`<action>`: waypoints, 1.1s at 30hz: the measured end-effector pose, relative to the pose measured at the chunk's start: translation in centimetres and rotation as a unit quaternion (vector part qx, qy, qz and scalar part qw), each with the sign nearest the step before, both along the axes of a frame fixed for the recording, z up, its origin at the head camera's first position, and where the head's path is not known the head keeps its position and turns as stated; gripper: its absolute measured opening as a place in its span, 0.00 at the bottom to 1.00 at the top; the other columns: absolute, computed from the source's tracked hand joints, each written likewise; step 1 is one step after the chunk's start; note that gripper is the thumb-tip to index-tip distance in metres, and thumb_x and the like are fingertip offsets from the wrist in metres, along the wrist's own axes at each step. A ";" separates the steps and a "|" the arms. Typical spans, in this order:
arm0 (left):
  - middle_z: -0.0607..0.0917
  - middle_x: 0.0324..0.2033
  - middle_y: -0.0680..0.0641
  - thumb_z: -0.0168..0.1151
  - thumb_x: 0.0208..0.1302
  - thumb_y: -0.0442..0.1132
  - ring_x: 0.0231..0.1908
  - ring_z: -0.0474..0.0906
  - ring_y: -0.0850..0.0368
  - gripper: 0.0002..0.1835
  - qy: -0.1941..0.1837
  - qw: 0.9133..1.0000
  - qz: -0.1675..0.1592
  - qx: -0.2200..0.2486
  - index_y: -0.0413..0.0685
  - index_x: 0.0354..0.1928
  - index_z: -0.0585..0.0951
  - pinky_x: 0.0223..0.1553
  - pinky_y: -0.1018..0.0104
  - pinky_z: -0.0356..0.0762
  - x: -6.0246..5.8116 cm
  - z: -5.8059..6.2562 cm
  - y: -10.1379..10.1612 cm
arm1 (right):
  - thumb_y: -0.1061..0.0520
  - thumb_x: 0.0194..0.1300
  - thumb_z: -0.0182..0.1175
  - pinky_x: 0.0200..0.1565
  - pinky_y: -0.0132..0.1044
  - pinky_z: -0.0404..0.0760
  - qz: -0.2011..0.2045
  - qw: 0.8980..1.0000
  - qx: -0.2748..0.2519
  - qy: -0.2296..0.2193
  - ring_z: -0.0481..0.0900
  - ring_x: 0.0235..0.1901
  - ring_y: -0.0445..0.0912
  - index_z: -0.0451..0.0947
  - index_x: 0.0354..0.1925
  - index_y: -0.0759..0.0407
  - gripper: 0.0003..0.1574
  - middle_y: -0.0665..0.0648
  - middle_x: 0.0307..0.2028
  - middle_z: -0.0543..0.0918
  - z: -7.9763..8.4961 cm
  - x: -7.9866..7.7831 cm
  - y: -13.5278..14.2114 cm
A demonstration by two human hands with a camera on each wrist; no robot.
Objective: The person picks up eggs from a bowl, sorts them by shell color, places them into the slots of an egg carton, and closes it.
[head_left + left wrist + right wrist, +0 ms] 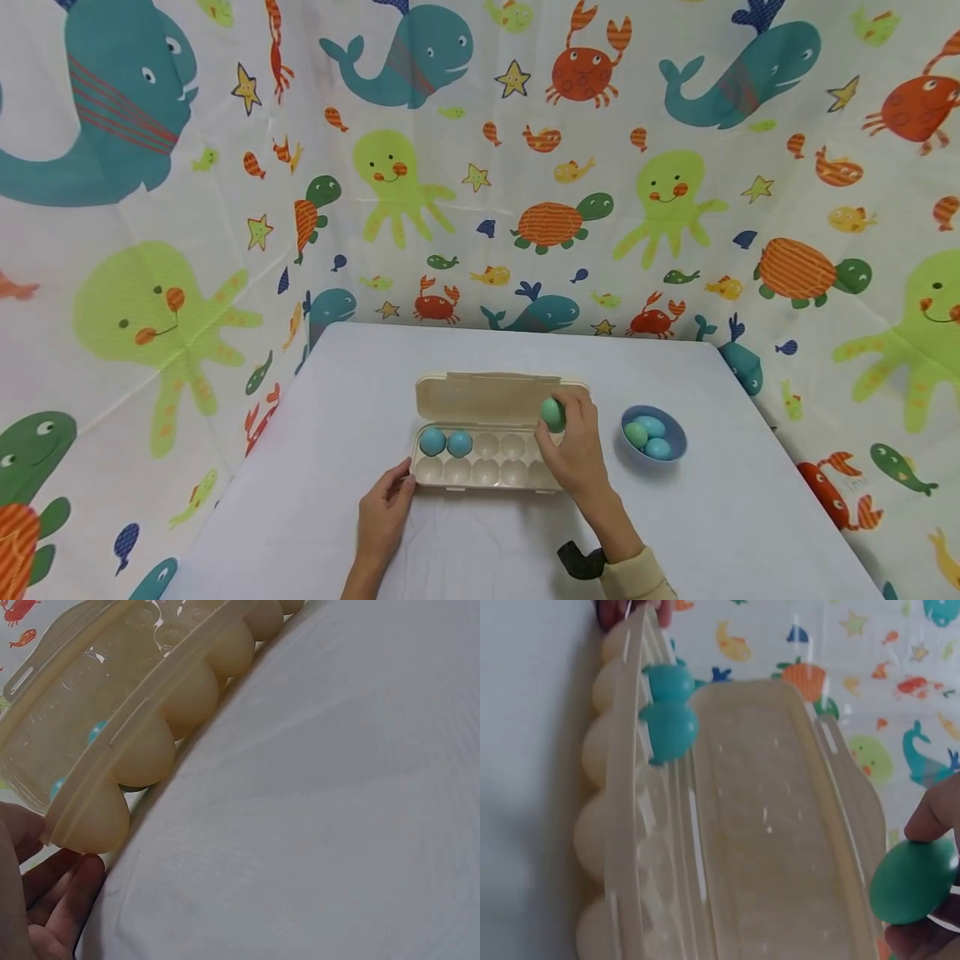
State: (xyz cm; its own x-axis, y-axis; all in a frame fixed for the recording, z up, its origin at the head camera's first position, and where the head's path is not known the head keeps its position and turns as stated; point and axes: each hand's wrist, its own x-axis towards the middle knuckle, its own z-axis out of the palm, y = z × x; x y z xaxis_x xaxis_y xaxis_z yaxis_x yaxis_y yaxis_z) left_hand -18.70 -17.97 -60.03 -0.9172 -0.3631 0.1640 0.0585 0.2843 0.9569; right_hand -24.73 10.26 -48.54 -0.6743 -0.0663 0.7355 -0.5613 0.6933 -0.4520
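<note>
White desk [345, 400]: L hand [384, 510] grips plastic egg carton [495, 427] at 8 o'clock, prob. steadying it; R hand [580, 448] pinches green egg [552, 414], approx. 2 o'clock.

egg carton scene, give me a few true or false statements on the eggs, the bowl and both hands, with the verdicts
1. The right hand holds a green egg. True.
2. Two blue eggs sit next to each other in the egg carton. True.
3. The lid is closed. False: the lid stands open.
4. The bowl holds only blue eggs. False: a green one lies among them.
5. The left hand touches the egg carton's left end. True.
</note>
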 end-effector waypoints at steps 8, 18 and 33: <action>0.87 0.52 0.42 0.64 0.68 0.36 0.41 0.81 0.73 0.17 0.012 1.000 -0.004 0.024 0.44 0.58 0.82 0.43 0.85 0.79 -0.2 0.0 0.1 | 0.67 0.52 0.68 0.46 0.42 0.85 0.061 0.998 -0.007 -0.015 0.75 0.48 0.49 0.75 0.51 0.67 0.26 0.63 0.49 0.74 -0.4 0.5 -4.4; 0.88 0.48 0.38 0.64 0.67 0.32 0.38 0.82 0.71 0.17 0.030 0.999 0.004 0.013 0.39 0.57 0.83 0.40 0.84 0.80 -0.1 0.8 0.3 | 0.66 0.53 0.70 0.46 0.36 0.85 0.126 0.989 -0.005 -0.071 0.77 0.45 0.45 0.75 0.49 0.63 0.25 0.60 0.48 0.74 -1.8 0.9 -9.0; 0.88 0.48 0.41 0.64 0.67 0.33 0.39 0.84 0.70 0.17 0.026 0.999 -0.008 0.039 0.41 0.57 0.83 0.42 0.80 0.82 0.0 -0.1 -0.2 | 0.58 0.56 0.74 0.51 0.39 0.84 0.156 0.975 0.102 -0.124 0.81 0.48 0.48 0.79 0.51 0.61 0.25 0.57 0.47 0.83 -5.3 1.2 -13.1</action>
